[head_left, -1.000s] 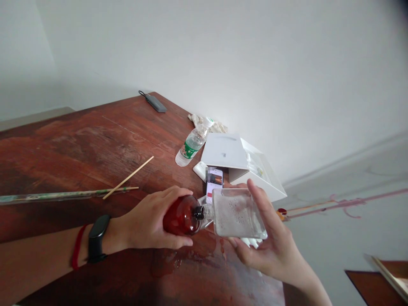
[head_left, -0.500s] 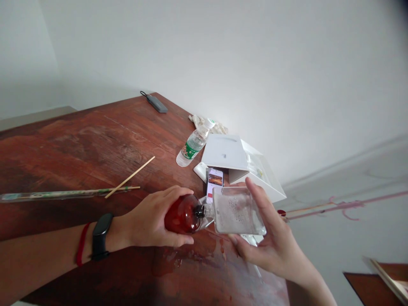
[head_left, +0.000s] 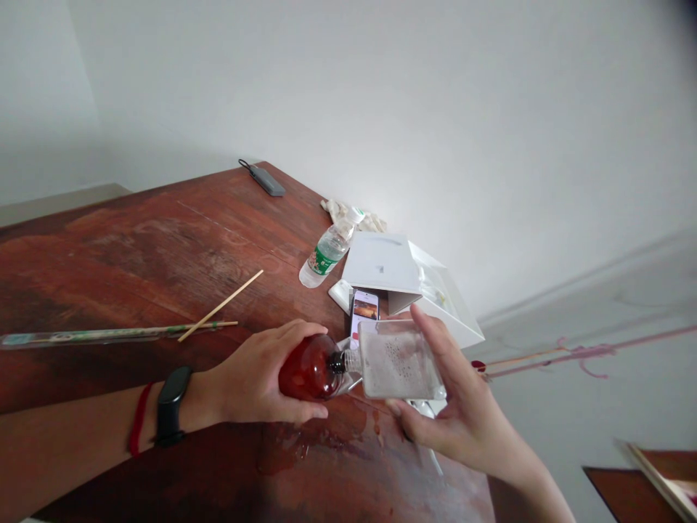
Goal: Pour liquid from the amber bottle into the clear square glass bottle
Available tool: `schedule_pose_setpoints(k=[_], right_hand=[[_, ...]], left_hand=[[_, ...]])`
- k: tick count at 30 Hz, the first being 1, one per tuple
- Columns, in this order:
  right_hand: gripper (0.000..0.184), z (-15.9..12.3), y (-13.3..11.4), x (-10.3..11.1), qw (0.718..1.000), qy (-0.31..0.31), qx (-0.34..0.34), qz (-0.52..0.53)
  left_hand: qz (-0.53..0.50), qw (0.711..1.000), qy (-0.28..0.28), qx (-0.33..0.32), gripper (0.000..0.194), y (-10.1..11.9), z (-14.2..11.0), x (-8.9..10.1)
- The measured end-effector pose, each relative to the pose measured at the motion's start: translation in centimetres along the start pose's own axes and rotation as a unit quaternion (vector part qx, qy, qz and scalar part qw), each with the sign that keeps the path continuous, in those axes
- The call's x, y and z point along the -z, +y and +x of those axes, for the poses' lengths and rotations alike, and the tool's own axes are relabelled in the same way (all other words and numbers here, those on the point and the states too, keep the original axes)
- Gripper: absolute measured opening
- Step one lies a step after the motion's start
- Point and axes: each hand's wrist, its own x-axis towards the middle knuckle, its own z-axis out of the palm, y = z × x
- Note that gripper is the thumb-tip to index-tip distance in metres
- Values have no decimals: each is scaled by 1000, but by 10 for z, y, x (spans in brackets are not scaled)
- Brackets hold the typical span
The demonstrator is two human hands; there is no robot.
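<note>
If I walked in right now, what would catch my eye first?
The left hand grips a round red bottle, its neck meeting the mouth of a clear square bottle in the right hand. Reddish wet patches lie on the brown wooden table below.

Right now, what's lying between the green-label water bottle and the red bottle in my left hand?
In the head view, bare wood of the table lies between water bottle and red bottle.

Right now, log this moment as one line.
left hand: holds red bottle | right hand: holds clear bottle | necks: mouth to mouth | table: red spill below
</note>
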Motion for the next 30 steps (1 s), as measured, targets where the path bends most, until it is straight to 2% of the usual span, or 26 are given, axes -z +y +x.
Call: schedule_pose_setpoints(k=[15, 30], right_hand=[[100, 8, -15, 9, 1000, -18, 20, -11], [100, 1, -24, 13, 998, -22, -9, -52]], left_hand=[[-32, 999, -29, 4, 87, -1, -5, -4], [-55, 998, -29, -28, 90, -3, -7, -5]])
